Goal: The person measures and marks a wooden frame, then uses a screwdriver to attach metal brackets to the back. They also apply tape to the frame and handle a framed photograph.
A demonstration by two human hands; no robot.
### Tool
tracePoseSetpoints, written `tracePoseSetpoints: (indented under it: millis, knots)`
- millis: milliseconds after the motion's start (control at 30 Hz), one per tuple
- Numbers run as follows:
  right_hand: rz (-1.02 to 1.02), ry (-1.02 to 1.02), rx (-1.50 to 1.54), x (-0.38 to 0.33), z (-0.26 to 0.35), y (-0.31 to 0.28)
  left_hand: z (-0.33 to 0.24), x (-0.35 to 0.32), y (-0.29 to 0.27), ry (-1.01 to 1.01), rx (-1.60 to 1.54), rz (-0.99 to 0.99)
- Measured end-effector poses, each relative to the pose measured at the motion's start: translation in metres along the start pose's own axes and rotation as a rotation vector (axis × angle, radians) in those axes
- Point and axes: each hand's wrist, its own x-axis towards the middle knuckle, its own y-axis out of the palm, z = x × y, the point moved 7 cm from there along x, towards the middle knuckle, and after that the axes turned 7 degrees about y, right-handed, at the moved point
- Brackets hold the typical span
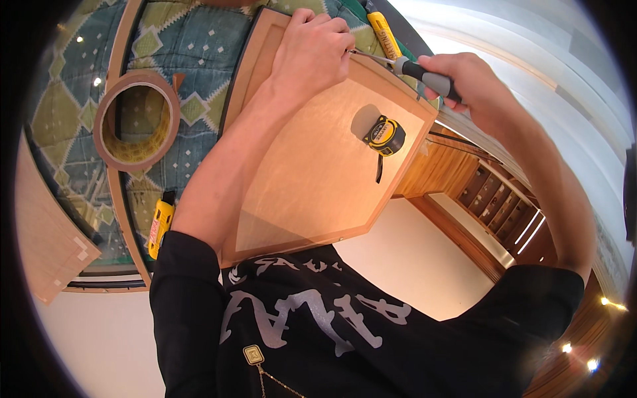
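Note:
A grey-and-black handled screwdriver (434, 77) is gripped in my right hand (468, 79), its thin shaft running left toward my other hand. My left hand (312, 50) rests on the far edge of a wooden framed panel (305, 159), fingers curled closed right at the screwdriver's tip. Whatever small piece sits between those fingertips is too tiny to make out. On the panel's pale backing lies a black-and-yellow tape measure (385, 136), with a short black strap beside it.
A brown roll of tape (106, 123) sits left of the panel on a blue-green patterned cloth (192, 60). Near my left forearm is a yellow utility knife (161, 225); another yellow tool (385, 34) lies past the panel's far edge. A light wooden board (50, 232) lies at far left.

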Motion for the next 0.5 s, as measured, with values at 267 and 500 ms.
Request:
tracePoseSetpoints:
  millis: [267,500]
  knots:
    - [-0.58,-0.967,-1.216,-0.05,0.034,0.012,0.001,0.005,-0.001,0.028,-0.004,-0.034]
    - [-0.189,-0.365,-0.22,-0.007,0.022,-0.004,0.003,0.003,-0.001,0.02,0.014,-0.009]
